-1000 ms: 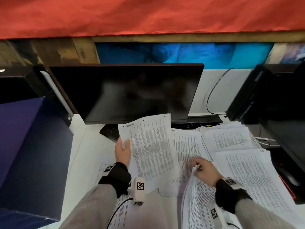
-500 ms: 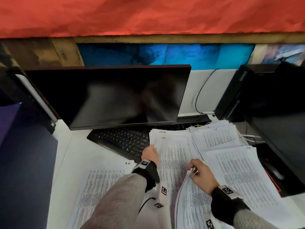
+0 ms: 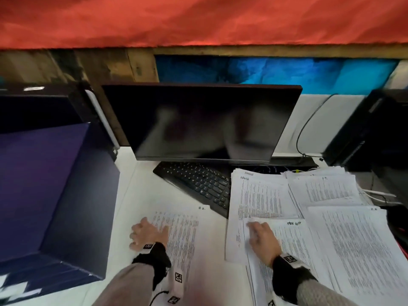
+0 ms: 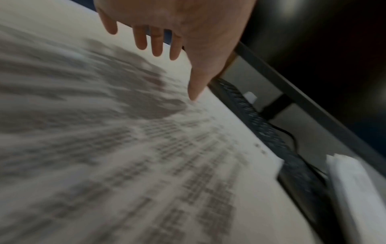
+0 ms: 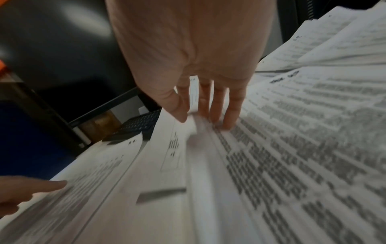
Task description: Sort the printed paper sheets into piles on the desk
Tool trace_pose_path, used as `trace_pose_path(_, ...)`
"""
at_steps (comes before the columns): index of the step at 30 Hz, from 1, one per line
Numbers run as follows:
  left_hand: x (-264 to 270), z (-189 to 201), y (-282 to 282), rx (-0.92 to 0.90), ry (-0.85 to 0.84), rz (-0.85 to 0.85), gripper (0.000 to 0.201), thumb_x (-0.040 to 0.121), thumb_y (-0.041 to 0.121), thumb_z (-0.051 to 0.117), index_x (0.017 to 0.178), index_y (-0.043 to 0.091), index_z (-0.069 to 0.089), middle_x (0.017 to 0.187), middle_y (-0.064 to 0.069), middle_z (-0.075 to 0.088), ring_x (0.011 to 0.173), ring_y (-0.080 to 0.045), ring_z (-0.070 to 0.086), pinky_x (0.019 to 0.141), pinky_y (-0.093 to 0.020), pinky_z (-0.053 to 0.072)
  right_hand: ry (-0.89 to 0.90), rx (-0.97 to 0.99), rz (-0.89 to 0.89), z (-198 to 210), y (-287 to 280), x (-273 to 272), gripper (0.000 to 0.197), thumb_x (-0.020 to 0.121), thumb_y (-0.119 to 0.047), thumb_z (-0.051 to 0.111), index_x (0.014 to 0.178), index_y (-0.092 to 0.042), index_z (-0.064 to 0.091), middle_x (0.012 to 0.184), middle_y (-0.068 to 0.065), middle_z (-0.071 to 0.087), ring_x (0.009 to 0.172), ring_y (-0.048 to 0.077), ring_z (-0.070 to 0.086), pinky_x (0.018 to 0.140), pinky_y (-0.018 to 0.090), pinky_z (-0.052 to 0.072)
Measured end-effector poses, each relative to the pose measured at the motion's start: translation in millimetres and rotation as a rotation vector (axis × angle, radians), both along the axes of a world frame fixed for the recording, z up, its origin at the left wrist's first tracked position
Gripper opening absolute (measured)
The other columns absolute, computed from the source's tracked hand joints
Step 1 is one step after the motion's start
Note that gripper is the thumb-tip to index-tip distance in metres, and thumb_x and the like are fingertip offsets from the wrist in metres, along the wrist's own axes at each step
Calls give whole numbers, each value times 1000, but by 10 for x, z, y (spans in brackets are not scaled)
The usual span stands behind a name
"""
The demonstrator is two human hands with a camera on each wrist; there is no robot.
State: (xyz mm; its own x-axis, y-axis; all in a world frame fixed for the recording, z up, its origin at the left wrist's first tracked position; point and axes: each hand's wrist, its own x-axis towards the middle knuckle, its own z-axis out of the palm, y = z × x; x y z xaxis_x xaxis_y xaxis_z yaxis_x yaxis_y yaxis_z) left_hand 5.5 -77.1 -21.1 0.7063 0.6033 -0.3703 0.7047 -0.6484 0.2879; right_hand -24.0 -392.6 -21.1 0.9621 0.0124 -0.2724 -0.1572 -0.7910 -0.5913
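Observation:
Printed sheets lie in several piles on the white desk (image 3: 136, 195). My left hand (image 3: 146, 234) (image 4: 185, 66) is spread over the left pile (image 3: 183, 237) (image 4: 146, 148), fingers straight, thumb tip touching the top sheet, holding nothing. My right hand (image 3: 260, 237) (image 5: 200, 115) lies on the near centre-right pile (image 3: 293, 246) (image 5: 292, 140). Its straight fingers press the top sheet's upper left corner, which curls up a little beside the thumb. A centre pile (image 3: 260, 199), a back right pile (image 3: 326, 188) and a right pile (image 3: 357, 250) lie around it.
A black keyboard (image 3: 198, 184) sits slanted behind the left pile, partly under the centre pile, below a dark monitor (image 3: 203, 122). A large dark blue box (image 3: 55, 184) stands along the desk's left side. Black equipment (image 3: 375, 129) and cables (image 3: 375, 195) stand at the right.
My left hand laid the sheet it held up onto the centre pile, let go and came back to the left pile. The sheets my right hand was lifting now lie flat.

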Motion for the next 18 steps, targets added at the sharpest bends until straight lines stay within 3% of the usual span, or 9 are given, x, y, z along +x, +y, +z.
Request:
trace_pose_path(3,-201,-87,291,-25,91,3,99,66,59,75,139,16,24,137,-15,30,125,-34,35,99,-50,36,-74,-31,-20,-62,212,-93,45,80,-3,51,123,-14,56,110,7,49,104,27,50,93,31,42)
trace_pose_path(6,-202,-145,434,-180,72,10,100,63,46,83,135,12,22,133,-19,36,121,-39,41,97,-50,42,-71,0,8,-40,383,-153,47,78,1,47,121,-14,57,104,1,42,102,25,50,93,30,43)
trace_pose_path(8,-174,-126,478,-286,93,28,102,68,38,82,140,10,16,140,-22,37,124,-40,43,101,-48,42,-59,28,16,-38,455,-187,47,77,2,44,119,-15,57,103,0,41,101,23,50,94,30,43)
trace_pose_path(10,-146,-76,447,-332,93,-10,94,78,25,75,148,7,15,149,-19,32,134,-36,38,109,-42,35,-73,52,7,-42,476,-216,43,79,0,43,115,-15,61,102,-1,42,101,22,51,93,30,44)
trace_pose_path(12,-107,59,366,-308,3,-126,69,88,18,63,146,6,28,149,-16,35,135,-33,37,110,-36,31,-70,74,-8,-21,426,-240,39,82,-1,44,114,-15,62,103,0,42,99,21,52,90,28,45)
trace_pose_path(16,8,717,103,-167,-233,-407,49,94,24,54,140,11,42,120,-22,60,111,-37,55,97,-40,42,-95,178,-90,135,173,-263,39,85,-4,50,121,-17,52,106,0,44,98,17,50,85,21,42)
trace_pose_path(18,63,1129,-47,-175,-400,-582,36,94,24,56,126,9,53,89,-9,67,91,-30,59,81,-36,45,-109,316,-180,280,36,-262,45,85,-12,60,127,-20,46,109,-1,48,101,16,50,88,21,41)
